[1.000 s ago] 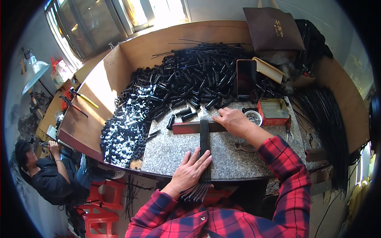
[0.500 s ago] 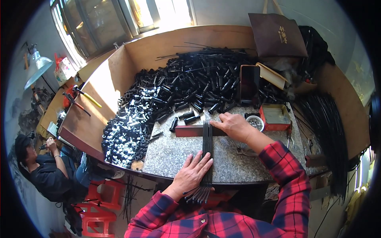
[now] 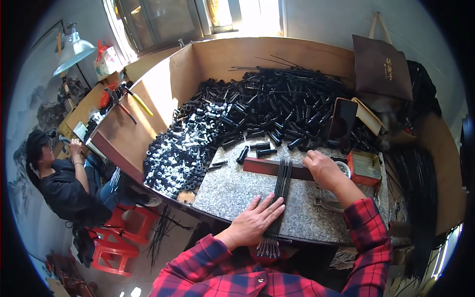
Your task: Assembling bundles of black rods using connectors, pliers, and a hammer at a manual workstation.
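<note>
My left hand [image 3: 255,220] lies flat, fingers stretched, across a row of thin black rods [image 3: 282,185] on a speckled stone slab [image 3: 222,200]. The rods lie side by side, with their far ends over a dark red bar [image 3: 262,166]. Their near ends, with small metallic tips, fan out past the slab's front edge. My right hand [image 3: 326,173] is above the bar's right end, beside a white cup [image 3: 343,168] of small metal pieces. Its fingers are curled together; anything in them is hidden. Pliers [image 3: 330,204] lie under the right wrist.
Behind the slab is a large heap of black tubular parts [image 3: 277,106] within wooden walls [image 3: 222,52]. A phone [image 3: 342,119] leans there. A red tin [image 3: 363,168] stands right of the cup, near long black rods [image 3: 415,183]. Another person [image 3: 62,183] sits at left.
The view has swung, shifting the scene rightward. My right hand has moved from the rods' far ends toward the white cup. My left hand still lies on the rods.
</note>
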The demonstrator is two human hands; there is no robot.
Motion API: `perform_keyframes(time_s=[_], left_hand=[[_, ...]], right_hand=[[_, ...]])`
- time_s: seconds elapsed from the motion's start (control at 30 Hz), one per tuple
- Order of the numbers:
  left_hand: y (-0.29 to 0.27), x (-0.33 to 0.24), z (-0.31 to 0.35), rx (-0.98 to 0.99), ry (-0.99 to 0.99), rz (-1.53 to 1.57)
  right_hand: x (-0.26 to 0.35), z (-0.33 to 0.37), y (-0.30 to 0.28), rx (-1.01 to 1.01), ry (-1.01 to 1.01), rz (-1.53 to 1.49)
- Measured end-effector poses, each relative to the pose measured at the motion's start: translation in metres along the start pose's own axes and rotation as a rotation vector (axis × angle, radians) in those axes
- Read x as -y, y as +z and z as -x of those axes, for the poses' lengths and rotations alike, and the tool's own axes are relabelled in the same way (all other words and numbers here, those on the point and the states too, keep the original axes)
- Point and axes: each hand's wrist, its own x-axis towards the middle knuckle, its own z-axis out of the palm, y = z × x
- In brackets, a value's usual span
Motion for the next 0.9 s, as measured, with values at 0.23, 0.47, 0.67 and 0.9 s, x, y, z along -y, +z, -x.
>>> perform_keyframes(time_s=[0.23,0.47,0.67,0.9], left_hand=[[-0.002,0.000,-0.007,-0.027,0.036,0.099],[-0.001,0.007,-0.003,0.019,0.034,-0.059],[-0.001,0.000,-0.001,-0.018,0.005,0.027],[-0.007,-0.003,-0.007,-0.001,0.029,0.059]], right_hand=[[-0.015,0.009,0.007,-0.044,-0.077,0.010],[-0.011,-0.003,0.005,-0.096,-0.105,0.017],[-0.002,-0.009,0.015,-0.124,-0.134,-0.050],[0.002,-0.014,0.026,-0.209,0.002,-0.063]])
